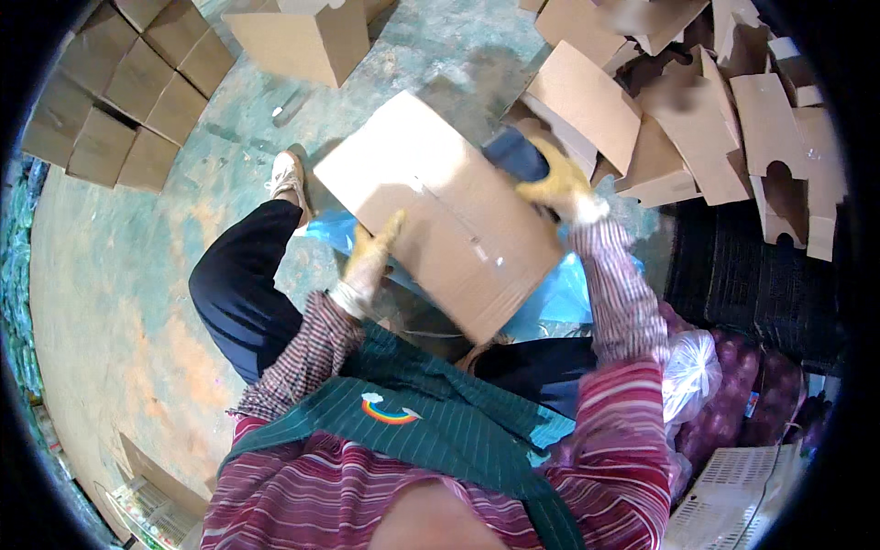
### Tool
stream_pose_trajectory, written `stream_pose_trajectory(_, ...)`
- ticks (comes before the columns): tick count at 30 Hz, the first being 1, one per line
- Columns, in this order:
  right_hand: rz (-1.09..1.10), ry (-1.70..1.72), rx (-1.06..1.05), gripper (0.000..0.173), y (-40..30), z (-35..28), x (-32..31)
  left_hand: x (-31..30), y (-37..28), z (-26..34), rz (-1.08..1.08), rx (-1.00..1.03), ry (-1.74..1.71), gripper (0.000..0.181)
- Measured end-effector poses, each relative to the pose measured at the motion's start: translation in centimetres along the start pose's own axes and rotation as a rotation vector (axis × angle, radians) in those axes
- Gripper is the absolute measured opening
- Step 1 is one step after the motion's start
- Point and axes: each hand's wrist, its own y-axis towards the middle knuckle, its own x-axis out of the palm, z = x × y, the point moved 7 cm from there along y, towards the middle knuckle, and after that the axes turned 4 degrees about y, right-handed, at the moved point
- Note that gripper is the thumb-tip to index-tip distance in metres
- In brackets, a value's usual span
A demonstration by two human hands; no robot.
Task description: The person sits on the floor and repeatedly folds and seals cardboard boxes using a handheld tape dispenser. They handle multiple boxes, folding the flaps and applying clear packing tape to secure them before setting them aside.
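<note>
A cardboard box [440, 213] lies slantwise in front of me, with a seam along its upper face and shiny, tape-like patches near the seam. My left hand [371, 258], in a yellow-and-white work glove, grips its left edge, thumb on top and the other fingers mostly hidden. At the box's right edge, my gloved right hand [560, 179] holds a dark blue object [517, 155], too blurred to name. Blue plastic film [557, 295] shows beneath and beside the box, between my legs.
Stacked cardboard boxes [137, 82] stand at the far left, and another box [302, 41] is ahead. Open cartons [687, 117] pile up at right, above black stacked material [742, 275]. Mesh sacks of purple produce [729, 392] and a white plastic crate [732, 491] sit at lower right.
</note>
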Motion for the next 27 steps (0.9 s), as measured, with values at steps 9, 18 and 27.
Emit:
stream_pose_trajectory(9, 0.219, 0.782, 0.082, 0.065, -12.9, 3.0, 2.9, 1.9, 9.6, 6.9, -0.140, 0.110, 0.779, 0.099)
stream_pose_trajectory(18, 0.374, -0.019, -0.588, 0.080, -12.6, -6.2, -5.7, 7.4, 10.6, 11.7, 0.364, 0.799, 1.426, 0.075)
stream_pose_trajectory(27, 0.211, 0.033, -0.548, 0.082, -9.6, -7.3, -6.2, 14.5, 0.9, 13.2, -0.563, 0.195, 0.174, 0.039)
